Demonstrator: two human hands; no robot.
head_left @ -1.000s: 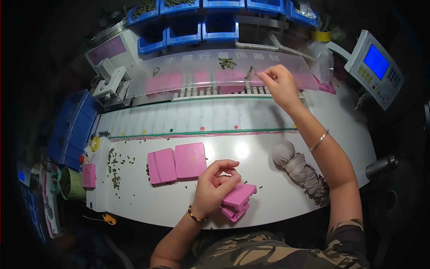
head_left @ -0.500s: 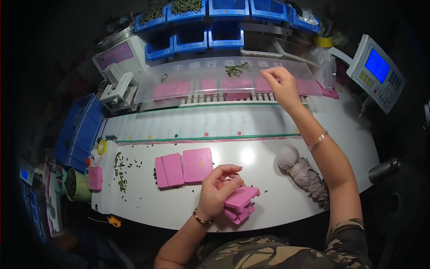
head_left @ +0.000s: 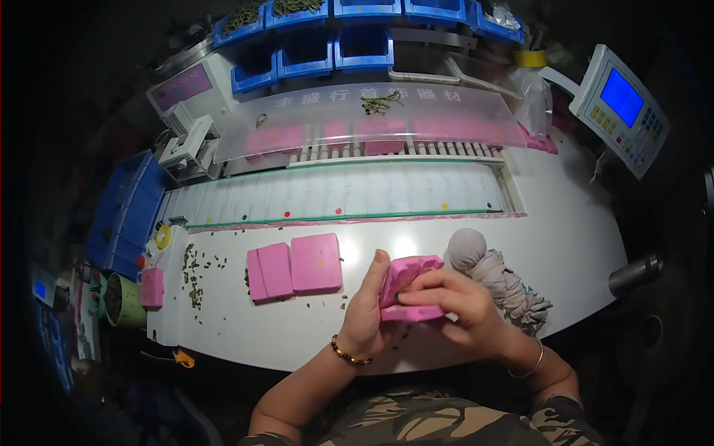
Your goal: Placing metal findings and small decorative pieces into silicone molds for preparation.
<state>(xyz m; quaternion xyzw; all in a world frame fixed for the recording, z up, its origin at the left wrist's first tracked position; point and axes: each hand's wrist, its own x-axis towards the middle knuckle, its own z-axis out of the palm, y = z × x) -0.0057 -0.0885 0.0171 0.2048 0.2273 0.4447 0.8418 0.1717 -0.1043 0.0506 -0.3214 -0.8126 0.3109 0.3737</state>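
In front of my body, both hands work on a pink rubber mold (head_left: 413, 314) that is folded open like a mouth. My left hand (head_left: 364, 316) supports it from the left side, thumb pointing up along its edge. The fingers of my right hand (head_left: 465, 305) reach into the gap and grip the lower half. A small dark piece shows at the fingertips, too small to name. To the left lie a square pink block (head_left: 316, 262) and a pair of narrower pink blocks (head_left: 270, 272) side by side, with dark green bits around them.
Small dark green pieces (head_left: 195, 279) are scattered at the table's left. A wrapped grey cloth bundle (head_left: 506, 286) lies on the right. Behind runs a white conveyor (head_left: 335, 189), a clear cover (head_left: 312, 119) and blue bins (head_left: 364, 50). A control screen (head_left: 623, 98) stands at right.
My right hand has come down from above the clear cover to the pink mold. My left hand has raised and turned the mold, which now gapes open. Colored dots on the conveyor have shifted left.
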